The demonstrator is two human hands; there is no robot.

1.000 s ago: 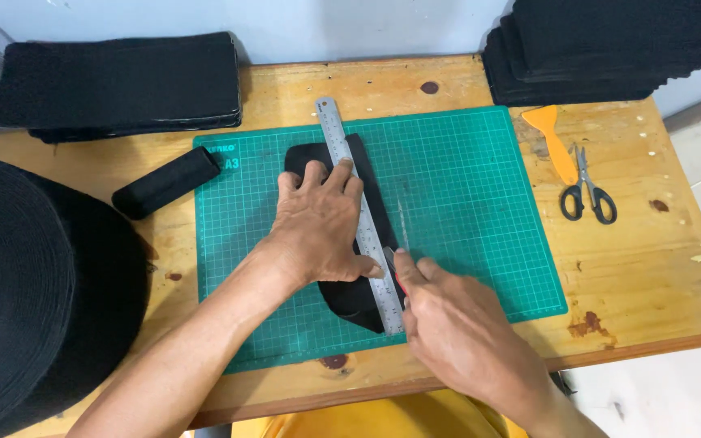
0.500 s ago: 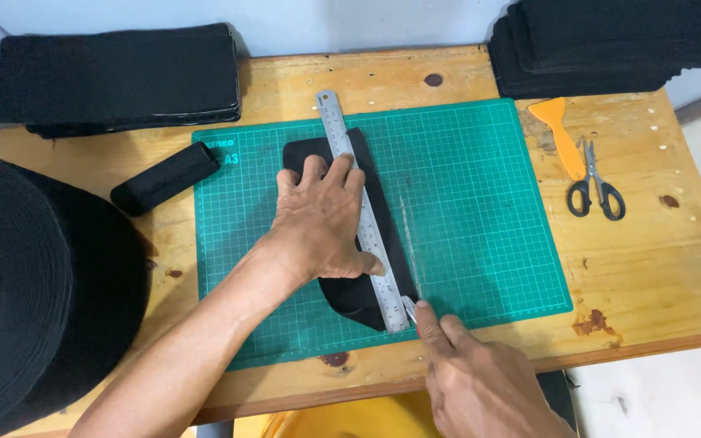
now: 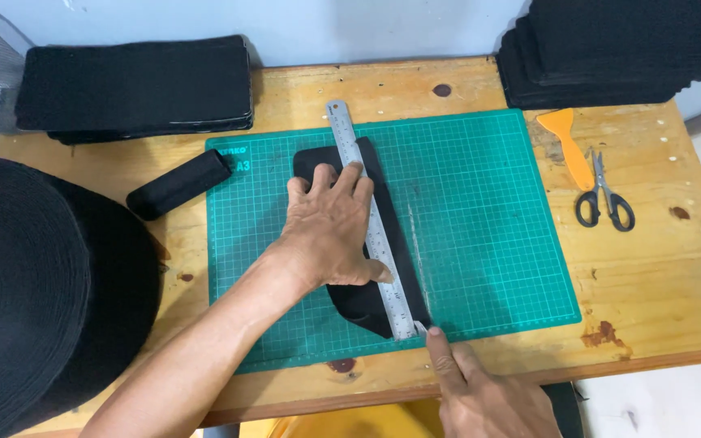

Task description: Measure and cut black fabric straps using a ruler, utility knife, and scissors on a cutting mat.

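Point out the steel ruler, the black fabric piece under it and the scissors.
steel ruler point(image 3: 349, 146): head view, on its bare upper stretch above the fingers.
black fabric piece point(image 3: 359, 304): head view, on its lower part below the thumb.
scissors point(image 3: 602, 195): head view, near the pivot above the black handles.

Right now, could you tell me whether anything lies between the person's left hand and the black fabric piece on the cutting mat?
Only partly. The left hand presses mostly straight onto the black fabric piece, palm on the cloth; only its fingertips and thumb rest on the steel ruler, which lies along the fabric. The right hand sits at the ruler's near end.
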